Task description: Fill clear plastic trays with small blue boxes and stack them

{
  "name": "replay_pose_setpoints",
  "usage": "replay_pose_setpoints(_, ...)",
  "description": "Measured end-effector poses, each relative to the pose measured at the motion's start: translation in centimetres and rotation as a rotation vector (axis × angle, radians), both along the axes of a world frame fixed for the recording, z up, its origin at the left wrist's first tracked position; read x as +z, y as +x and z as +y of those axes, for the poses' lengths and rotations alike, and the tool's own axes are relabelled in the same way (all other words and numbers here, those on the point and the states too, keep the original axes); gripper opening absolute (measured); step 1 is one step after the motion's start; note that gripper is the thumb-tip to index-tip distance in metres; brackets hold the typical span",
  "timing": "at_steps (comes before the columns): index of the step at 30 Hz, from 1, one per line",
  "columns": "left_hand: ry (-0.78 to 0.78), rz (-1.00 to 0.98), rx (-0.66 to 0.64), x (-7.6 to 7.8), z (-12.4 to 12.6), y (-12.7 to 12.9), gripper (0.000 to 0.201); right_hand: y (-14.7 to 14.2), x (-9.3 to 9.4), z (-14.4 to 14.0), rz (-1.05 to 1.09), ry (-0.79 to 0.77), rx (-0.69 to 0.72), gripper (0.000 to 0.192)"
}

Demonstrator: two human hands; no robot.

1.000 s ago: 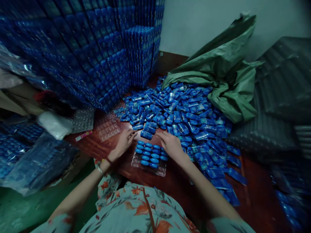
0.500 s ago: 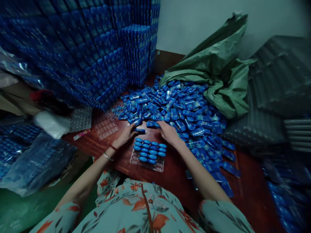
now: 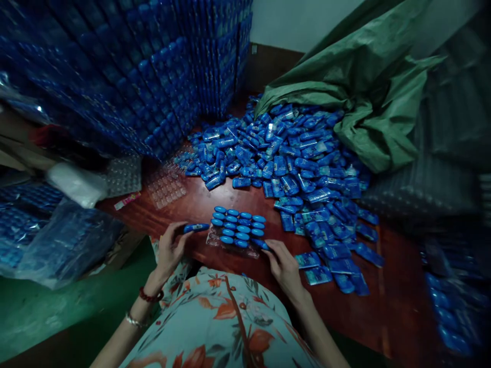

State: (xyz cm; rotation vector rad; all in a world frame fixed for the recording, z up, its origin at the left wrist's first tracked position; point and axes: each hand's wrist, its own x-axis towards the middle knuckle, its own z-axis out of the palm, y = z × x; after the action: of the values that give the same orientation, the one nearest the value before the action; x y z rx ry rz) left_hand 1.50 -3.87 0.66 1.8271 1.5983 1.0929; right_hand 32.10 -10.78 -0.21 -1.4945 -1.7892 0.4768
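Observation:
My left hand (image 3: 172, 248) pinches a small blue packet (image 3: 196, 228) just left of a clear plastic tray (image 3: 215, 239). Several rows of glossy blue packets (image 3: 236, 226) stand on edge in the tray, and some pockets at its near side show bare plastic. At the tray's right front corner, my right hand (image 3: 283, 260) grips another blue packet (image 3: 261, 244) by one end, its other end at the tray. Beyond both hands spreads a heap of loose blue packets (image 3: 284, 158).
Tall stacks of filled blue trays (image 3: 161, 87) rise at the back left. A green sack (image 3: 368, 97) lies behind the heap, beside grey stacked trays (image 3: 441, 153). Clear trays (image 3: 166, 189) and a plastic-wrapped bundle (image 3: 76, 240) are on the left.
Both hands have come back from the heap's edge toward my body, each with a blue packet. My left hand is now left of the tray, my right at its right corner.

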Motion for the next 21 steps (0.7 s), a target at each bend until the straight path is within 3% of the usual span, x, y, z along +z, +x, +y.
replay_pose_setpoints(3,0.054,0.122,-0.219,-0.2,-0.3,1.1,0.018,0.2,0.7,0.9,-0.288,-0.036,0.15,0.032)
replay_pose_setpoints(6,0.112,0.268,-0.424,-0.4,0.3,1.7,0.032,0.1,2.4,2.0,-0.599,-0.082,0.248,0.033)
replay_pose_setpoints(10,0.194,0.507,-0.609,0.0,1.7,2.3,0.037,-1.3,4.1,3.3,-0.833,-0.118,0.318,0.03)
replay_pose_setpoints(17,0.129,0.781,-0.842,1.5,2.3,4.3,0.018,-1.6,6.5,5.2,-0.913,-0.202,0.48,0.021)
replay_pose_setpoints(21,0.168,0.779,-0.795,2.0,3.4,3.3,0.034,-0.1,7.4,9.0,-0.734,-0.125,0.354,0.022)
